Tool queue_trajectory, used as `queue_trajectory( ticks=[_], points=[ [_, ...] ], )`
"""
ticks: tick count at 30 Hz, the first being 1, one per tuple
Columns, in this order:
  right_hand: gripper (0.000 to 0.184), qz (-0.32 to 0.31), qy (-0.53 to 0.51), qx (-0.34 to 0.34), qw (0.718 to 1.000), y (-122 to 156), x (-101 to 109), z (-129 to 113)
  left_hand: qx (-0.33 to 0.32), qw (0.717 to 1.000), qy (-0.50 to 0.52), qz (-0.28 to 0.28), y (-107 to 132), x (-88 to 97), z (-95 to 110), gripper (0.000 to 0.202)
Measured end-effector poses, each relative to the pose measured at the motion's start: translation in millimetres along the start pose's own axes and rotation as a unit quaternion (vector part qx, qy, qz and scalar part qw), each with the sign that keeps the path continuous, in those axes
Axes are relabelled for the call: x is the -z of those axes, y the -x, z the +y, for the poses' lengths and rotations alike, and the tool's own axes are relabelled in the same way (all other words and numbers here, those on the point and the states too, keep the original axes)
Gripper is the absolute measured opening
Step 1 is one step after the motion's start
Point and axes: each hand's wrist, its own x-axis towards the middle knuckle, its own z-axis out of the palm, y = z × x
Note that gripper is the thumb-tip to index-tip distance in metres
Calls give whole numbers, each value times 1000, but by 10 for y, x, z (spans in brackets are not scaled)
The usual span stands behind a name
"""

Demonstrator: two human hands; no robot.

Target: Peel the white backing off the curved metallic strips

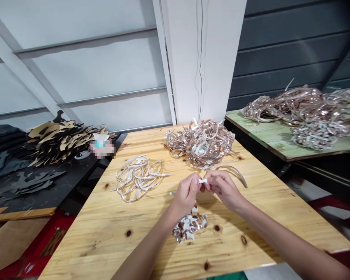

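Pinching a small white plastic strip between narrowly closed fingertips, left hand and right hand work over the pale pine bench (light, flexible; hold its ends).

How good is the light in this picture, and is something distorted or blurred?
Head view: the pine table is evenly lit, with soft shadows under the left hand and right hand; the metallic strip pile shows bright glare; wide-angle distortion tilts the white pillar; a blur patch hides one item.
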Motion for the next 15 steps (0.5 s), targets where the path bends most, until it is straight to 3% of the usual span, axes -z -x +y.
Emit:
queue_trajectory(
  ticks=[4, 15],
  points=[
    [21, 23, -66, -62, 996, -18, -17, 9, 13, 1000, 23, 6, 3, -29, 4, 49],
    [26, 52, -220, -95, 970, -107, 4, 54, 26, 998, 55, 28, 4, -36, -35, 50]
  ],
)
